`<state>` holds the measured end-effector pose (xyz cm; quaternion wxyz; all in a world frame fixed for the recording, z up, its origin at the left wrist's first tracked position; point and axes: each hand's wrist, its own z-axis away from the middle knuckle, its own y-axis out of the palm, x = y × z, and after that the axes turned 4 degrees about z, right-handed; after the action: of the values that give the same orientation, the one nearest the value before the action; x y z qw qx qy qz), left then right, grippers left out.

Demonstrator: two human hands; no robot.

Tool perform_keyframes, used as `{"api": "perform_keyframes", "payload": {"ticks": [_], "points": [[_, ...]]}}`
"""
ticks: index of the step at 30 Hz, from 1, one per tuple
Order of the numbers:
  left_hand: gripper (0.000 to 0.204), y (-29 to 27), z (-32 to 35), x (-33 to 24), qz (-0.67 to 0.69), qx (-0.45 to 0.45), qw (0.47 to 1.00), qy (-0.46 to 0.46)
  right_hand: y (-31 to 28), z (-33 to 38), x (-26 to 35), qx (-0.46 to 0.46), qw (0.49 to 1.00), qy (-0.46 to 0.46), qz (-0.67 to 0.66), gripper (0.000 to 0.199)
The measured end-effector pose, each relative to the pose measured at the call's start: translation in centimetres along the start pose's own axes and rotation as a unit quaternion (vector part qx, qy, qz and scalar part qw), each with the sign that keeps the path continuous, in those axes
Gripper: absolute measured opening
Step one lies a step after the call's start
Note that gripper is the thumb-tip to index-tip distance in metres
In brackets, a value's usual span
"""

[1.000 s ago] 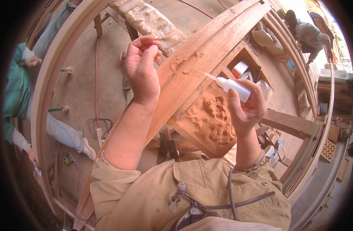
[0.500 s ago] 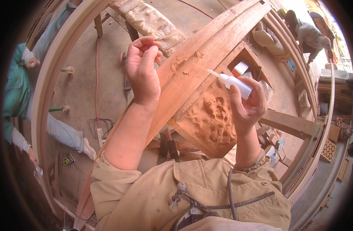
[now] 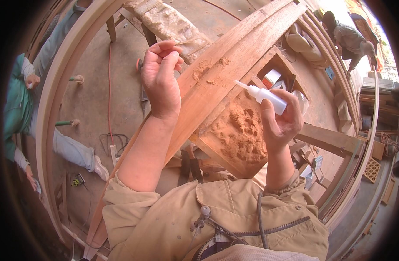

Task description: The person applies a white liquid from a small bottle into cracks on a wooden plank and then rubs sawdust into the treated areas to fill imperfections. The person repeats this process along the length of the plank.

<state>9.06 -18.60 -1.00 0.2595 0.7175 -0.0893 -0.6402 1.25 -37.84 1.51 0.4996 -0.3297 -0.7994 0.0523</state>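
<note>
My right hand (image 3: 286,117) grips a small white squeeze bottle (image 3: 272,100) with a long narrow nozzle. Its tip points up and left, over the edge of a long reddish wooden beam (image 3: 247,41). Small heaps of sawdust (image 3: 204,69) lie on the beam, left of the nozzle. My left hand (image 3: 162,78) is raised at the beam's left side, thumb and fingers pinched together. A thin pale strip shows by these fingertips, but whether they hold it is unclear. Below the bottle is a wooden tray (image 3: 217,153) filled with orange-brown sawdust (image 3: 238,130).
A compartment beside the sawdust holds a white-and-red can (image 3: 272,77). Curved wooden frames (image 3: 56,87) arch on both sides. A person in green (image 3: 19,104) stands at left; another person (image 3: 349,39) bends at upper right. A plastic-wrapped piece (image 3: 169,26) and a red cord (image 3: 110,95) lie beyond.
My right hand and the bottle have shifted very slightly, the nozzle tip a little lower. My left hand stays put. At left, the person in green has moved both hands.
</note>
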Motion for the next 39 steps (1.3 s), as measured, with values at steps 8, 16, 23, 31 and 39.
{"api": "perform_keyframes", "payload": {"ticks": [8, 16, 23, 31, 39], "points": [[0.017, -0.1, 0.0, 0.0, -0.001, 0.003, 1.000, -0.002, 0.2, 0.3, 0.6, 0.018, 1.000, -0.009, -0.002, 0.023], [0.017, 0.1, 0.0, 0.0, -0.001, -0.001, 1.000, -0.004, 0.0, 0.2, 0.3, 0.007, 0.997, 0.047, -0.054, 0.022], [0.015, 0.3, 0.4, -0.1, 0.008, 0.012, 1.000, 0.014, 1.1, -0.7, -0.4, 0.021, 0.842, 0.341, -0.417, 0.031], [0.027, 0.8, 0.7, 0.0, -0.217, 0.246, 0.920, 0.213, 6.3, -1.9, 4.6, 0.105, 0.623, 0.470, -0.616, 0.033], [0.030, 0.4, 1.1, 0.4, -0.126, 0.169, 0.972, 0.108, 4.2, -1.6, 2.3, 0.282, 0.899, 0.284, -0.179, 0.029]]}}
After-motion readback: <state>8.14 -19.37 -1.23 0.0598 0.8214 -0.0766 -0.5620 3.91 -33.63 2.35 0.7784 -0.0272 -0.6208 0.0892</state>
